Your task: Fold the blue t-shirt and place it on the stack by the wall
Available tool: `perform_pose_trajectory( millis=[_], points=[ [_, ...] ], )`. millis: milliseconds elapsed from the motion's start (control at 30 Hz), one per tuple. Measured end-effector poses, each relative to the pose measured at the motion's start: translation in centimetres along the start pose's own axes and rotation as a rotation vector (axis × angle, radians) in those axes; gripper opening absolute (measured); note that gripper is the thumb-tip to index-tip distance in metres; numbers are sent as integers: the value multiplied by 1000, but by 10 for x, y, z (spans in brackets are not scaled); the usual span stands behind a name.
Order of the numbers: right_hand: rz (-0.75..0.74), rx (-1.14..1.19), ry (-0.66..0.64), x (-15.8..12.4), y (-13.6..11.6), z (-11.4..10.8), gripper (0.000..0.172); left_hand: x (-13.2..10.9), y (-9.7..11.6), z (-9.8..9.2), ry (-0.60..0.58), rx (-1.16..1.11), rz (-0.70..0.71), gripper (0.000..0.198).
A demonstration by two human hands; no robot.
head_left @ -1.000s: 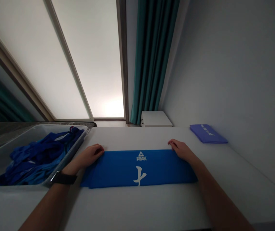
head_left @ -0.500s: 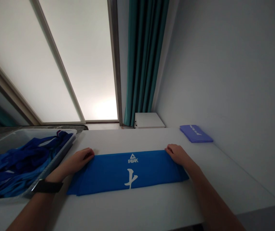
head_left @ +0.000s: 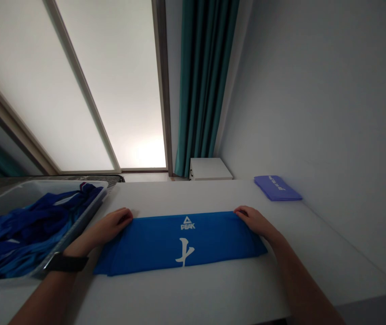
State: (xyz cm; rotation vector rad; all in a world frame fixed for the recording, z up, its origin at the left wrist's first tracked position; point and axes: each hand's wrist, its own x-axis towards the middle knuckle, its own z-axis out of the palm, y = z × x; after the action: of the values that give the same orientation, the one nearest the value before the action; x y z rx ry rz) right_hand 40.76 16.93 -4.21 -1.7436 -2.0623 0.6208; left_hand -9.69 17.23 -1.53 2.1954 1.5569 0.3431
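Right hand (head_left: 255, 221) lowered; blue garment (head_left: 155, 243) spans to left hand (head_left: 112, 225), both pinching far edge.

The left hand (head_left: 112, 226) and right hand (head_left: 254, 222) cover the far corners of the blue cloth (head_left: 145, 246); its near edge cuts off a white character (head_left: 183, 253). The view's left edge crops the bin (head_left: 34, 192), clothes (head_left: 40, 225) hiding its floor. Lettering (head_left: 277, 183) on the purple cloth (head_left: 282, 196) is unreadably small.

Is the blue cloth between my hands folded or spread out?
Folded: the blue cloth lies as a long strip, with offset layers showing at its left end.
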Motion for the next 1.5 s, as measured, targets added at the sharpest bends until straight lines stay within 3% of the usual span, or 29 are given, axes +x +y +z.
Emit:
perform_pose_trajectory(
  millis=[300,433,833,1200,1500],
  points=[
    [4,-503,149,10,11,22,31,1,-5,2,-9,-3,-11,39],
    [10,-595,190,11,8,25,30,1,-6,2,0,-12,-15,39],
    [73,-571,183,8,-8,16,25,1,-4,3,41,40,-20,33],
    [-86,-345,134,8,14,13,24,-3,0,1,50,26,-4,31],
    [-45,-316,148,10,20,16,24,-4,9,1,67,68,-26,32]
  ],
)
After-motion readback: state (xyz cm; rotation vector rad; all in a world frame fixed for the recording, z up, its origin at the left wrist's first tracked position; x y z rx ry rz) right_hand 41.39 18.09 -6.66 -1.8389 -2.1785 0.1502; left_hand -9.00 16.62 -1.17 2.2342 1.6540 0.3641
